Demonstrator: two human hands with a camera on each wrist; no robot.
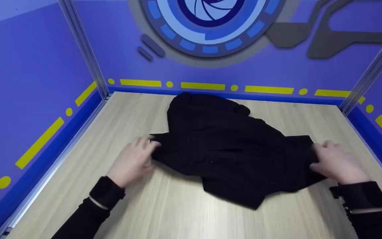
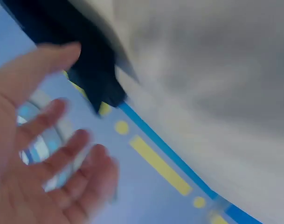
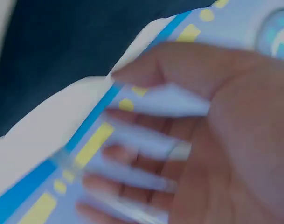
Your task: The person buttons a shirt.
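Observation:
A black garment (image 1: 230,156) lies loosely spread on the table, wrinkled and set at a slant, with one corner pointing toward me. Beside its left end is my left hand (image 1: 133,161), fingertips right at the cloth's edge. My right hand (image 1: 338,162) is at the opposite end, its thumb and fingers overlapping that edge in the head view. In the left wrist view the fingers of the left hand (image 2: 20,186) are spread and loosely bent, with no cloth between them. Likewise, the right hand (image 3: 225,140) shows its thumb apart from relaxed fingers, the dark fabric (image 3: 62,51) beyond them.
The light wood tabletop (image 1: 184,212) extends around the garment. Blue panels with yellow dashes, such as the back wall (image 1: 118,49), enclose the table at the back and both sides. Metal posts (image 1: 85,49) stand at the rear corners.

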